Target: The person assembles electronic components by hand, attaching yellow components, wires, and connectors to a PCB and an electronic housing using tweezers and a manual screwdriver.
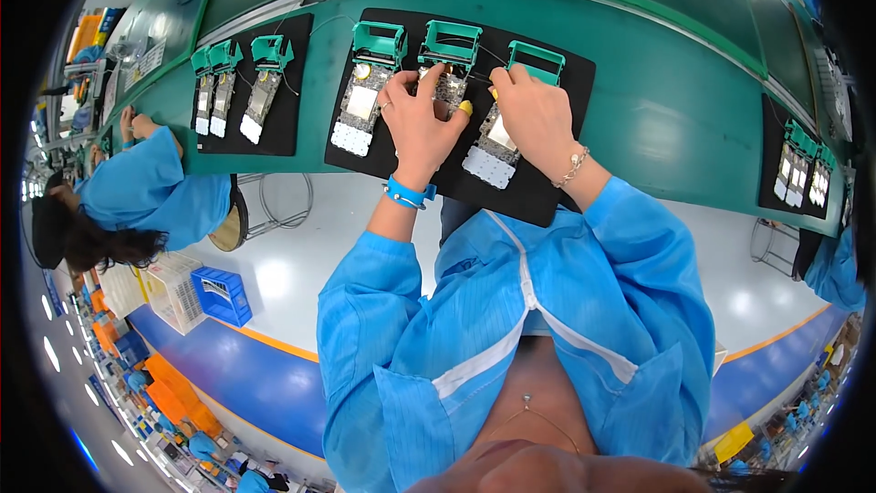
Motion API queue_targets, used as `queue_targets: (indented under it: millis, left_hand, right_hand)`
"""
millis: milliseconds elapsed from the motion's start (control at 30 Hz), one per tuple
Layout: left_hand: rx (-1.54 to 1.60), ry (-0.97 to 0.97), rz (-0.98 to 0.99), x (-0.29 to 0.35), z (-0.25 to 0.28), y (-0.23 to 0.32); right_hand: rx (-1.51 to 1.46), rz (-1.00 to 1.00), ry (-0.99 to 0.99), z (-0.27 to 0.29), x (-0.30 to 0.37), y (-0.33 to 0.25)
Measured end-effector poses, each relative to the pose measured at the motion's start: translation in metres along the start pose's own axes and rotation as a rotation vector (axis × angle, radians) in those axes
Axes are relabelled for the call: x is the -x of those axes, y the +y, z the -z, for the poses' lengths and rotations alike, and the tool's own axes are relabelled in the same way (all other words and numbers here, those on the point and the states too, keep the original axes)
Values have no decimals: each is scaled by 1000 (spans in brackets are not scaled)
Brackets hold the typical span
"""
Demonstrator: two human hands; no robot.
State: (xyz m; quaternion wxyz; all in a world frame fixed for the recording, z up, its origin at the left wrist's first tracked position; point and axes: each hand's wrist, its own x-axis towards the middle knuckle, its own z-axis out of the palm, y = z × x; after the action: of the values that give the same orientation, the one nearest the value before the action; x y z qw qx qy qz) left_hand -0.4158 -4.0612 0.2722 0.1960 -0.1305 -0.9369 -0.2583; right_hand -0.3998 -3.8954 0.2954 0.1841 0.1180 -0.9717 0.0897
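Work looks under way at the middle board (450, 91), lying on our black mat (540, 196) between the left board (361, 102) and right board (490, 167). Our left hand (424, 126) is spread, a fingertip at its top; our right hand (537, 120) bunches just beside, its grip unclear. Green holders (453, 33) top all three; what's finished or left, we can't tell.

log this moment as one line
left hand: at middle circuit board | right hand: at right circuit board | black mat: beneath both boards

Three slim circuit boards (451, 89) (green-framed far ends) lie side by side.
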Motion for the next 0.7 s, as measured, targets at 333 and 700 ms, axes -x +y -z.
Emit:
queue_targets:
  millis: [333,700]
  left_hand:
    - [30,-24,-17,5,7,4]
    - [36,97,-67,9,4,5]
  right_hand:
    - [-222,-30,-61,-1,-11,3]
    - [-706,-201,-153,-4,8,8]
